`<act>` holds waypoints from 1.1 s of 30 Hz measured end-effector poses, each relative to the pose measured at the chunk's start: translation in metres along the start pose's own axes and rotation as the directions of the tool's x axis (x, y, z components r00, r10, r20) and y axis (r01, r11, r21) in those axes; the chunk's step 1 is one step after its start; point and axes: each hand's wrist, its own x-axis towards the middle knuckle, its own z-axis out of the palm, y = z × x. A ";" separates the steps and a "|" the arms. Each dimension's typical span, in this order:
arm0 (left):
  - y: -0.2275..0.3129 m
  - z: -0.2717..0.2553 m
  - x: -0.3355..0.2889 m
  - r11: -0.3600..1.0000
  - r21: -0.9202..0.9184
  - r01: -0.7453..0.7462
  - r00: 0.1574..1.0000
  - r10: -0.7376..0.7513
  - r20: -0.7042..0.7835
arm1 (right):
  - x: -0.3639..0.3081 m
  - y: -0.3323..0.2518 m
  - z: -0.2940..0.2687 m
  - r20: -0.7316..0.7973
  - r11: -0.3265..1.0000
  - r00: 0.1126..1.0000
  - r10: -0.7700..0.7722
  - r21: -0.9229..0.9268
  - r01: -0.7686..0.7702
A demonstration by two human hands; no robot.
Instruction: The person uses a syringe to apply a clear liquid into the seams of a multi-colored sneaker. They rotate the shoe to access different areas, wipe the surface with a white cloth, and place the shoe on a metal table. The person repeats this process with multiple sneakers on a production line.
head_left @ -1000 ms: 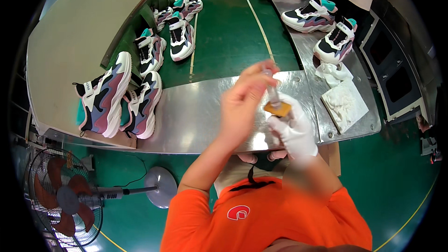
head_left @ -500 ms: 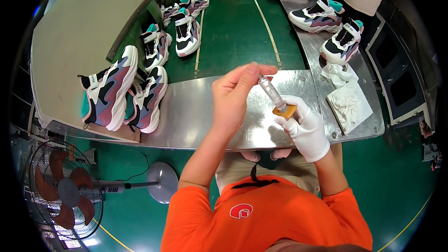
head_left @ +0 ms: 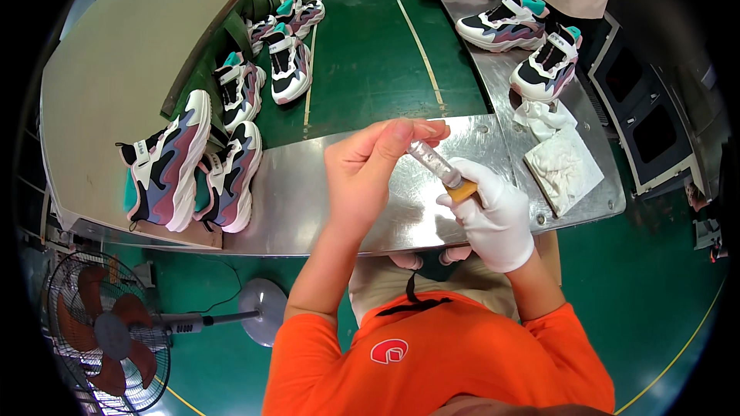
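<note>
My bare left hand (head_left: 370,173) pinches the upper end of a clear plastic syringe (head_left: 433,162) between thumb and fingers. My right hand (head_left: 493,212), in a white glove, grips the syringe's lower end, where an orange-yellow part (head_left: 463,192) shows. Both hands hover over the shiny metal worktable (head_left: 285,208) in front of me. The syringe slants down from upper left to lower right.
Several colourful sneakers (head_left: 166,166) stand at the table's left end and along the green conveyor belt (head_left: 362,62). More sneakers (head_left: 547,69) sit on the right metal strip beside white crumpled cloths (head_left: 563,166). A floor fan (head_left: 108,331) stands lower left.
My hands have lowered slightly toward me, keeping hold of the syringe. The view has tilted, so the sneakers and table sit a little lower and left.
</note>
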 end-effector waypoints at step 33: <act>-0.041 -0.006 0.004 0.988 -0.048 -0.145 0.989 0.143 -0.044 | 0.003 0.019 -0.004 -0.027 0.995 0.998 -0.058 0.074 0.060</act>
